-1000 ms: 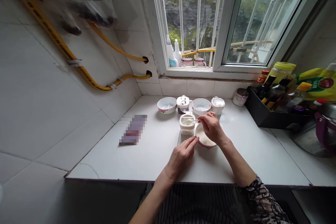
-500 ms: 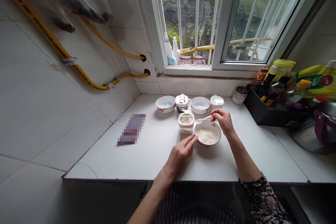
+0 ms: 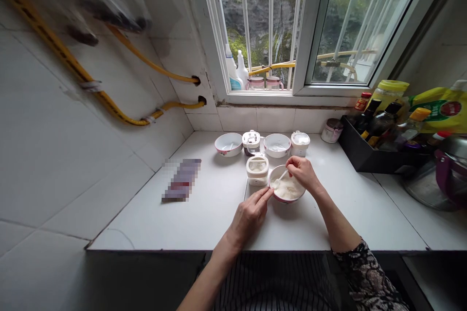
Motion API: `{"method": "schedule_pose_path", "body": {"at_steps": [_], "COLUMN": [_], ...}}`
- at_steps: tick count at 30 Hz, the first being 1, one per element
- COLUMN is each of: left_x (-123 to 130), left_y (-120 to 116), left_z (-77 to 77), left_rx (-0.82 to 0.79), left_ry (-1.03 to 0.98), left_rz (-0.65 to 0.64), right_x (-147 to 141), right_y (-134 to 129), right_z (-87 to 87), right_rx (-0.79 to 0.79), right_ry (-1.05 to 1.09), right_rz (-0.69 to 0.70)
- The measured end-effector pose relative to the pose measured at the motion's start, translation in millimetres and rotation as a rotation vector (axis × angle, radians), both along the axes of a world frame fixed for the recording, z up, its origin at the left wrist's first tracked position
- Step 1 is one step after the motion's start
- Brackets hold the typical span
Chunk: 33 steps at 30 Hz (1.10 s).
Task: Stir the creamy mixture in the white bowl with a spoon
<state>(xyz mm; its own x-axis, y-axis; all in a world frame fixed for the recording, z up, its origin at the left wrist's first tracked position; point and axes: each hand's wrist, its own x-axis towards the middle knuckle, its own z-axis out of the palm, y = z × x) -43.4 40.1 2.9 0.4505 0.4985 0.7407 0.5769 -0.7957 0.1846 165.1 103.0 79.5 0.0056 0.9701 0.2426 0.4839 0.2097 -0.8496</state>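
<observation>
My right hand (image 3: 301,172) pinches the handle of a small white spoon (image 3: 278,181), whose tip is down in a bowl (image 3: 287,199) of pale, off-white powder. With its fingertips at the bowl's left rim, my left hand (image 3: 254,209) holds the bowl on the counter; its thumb is mostly hidden. Just left of the bowl stands a square seasoning jar (image 3: 257,178) with its lid raised and pale contents showing. Behind are two more white bowls, a left one (image 3: 228,147) and a right one (image 3: 277,146), each with a spoon or similar thing inside.
Two more lidded jars, one dark-filled (image 3: 251,143) and one white (image 3: 299,144), stand in the back row. A blurred-out flat packet (image 3: 182,181) lies to the left. At the right are a round jar (image 3: 332,130), a black box (image 3: 379,158) of bottles and a metal pot (image 3: 425,189).
My right hand has lowered the spoon from above the bowl's far rim into the powder. My left hand stays at the bowl's rim. The view has shifted slightly.
</observation>
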Motion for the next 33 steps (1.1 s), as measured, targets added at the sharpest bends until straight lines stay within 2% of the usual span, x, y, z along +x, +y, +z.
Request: {"method": "schedule_pose_path", "body": {"at_steps": [5,8,22,27,30,33], "left_x": [0,1,1,2,2,3], "left_y": [0,0,1,1,1,1], "left_z": [-0.1,-0.6,-0.7,-0.3,0.1,-0.3], "left_rx": [0.002,0.002,-0.011,-0.003,-0.004,-0.007], "left_ry": [0.001,0.0,-0.016,-0.014,-0.017,-0.021], "left_rz": [-0.001,-0.003,-0.015,-0.012,-0.011,-0.003], "right_x": [10,12,20,9,-5,-18], "right_y": [8,11,10,10,8,3], "right_z": [1.3,1.8,6.5,9.5,10.2,7.4], "right_rx": [-0.15,-0.19,-0.201,-0.21,-0.146,0.078], "right_ry": [0.307,0.419,0.495,0.581,0.529,0.375], "right_rz": [-0.022,-0.002,-0.005,-0.046,-0.047,0.002]}}
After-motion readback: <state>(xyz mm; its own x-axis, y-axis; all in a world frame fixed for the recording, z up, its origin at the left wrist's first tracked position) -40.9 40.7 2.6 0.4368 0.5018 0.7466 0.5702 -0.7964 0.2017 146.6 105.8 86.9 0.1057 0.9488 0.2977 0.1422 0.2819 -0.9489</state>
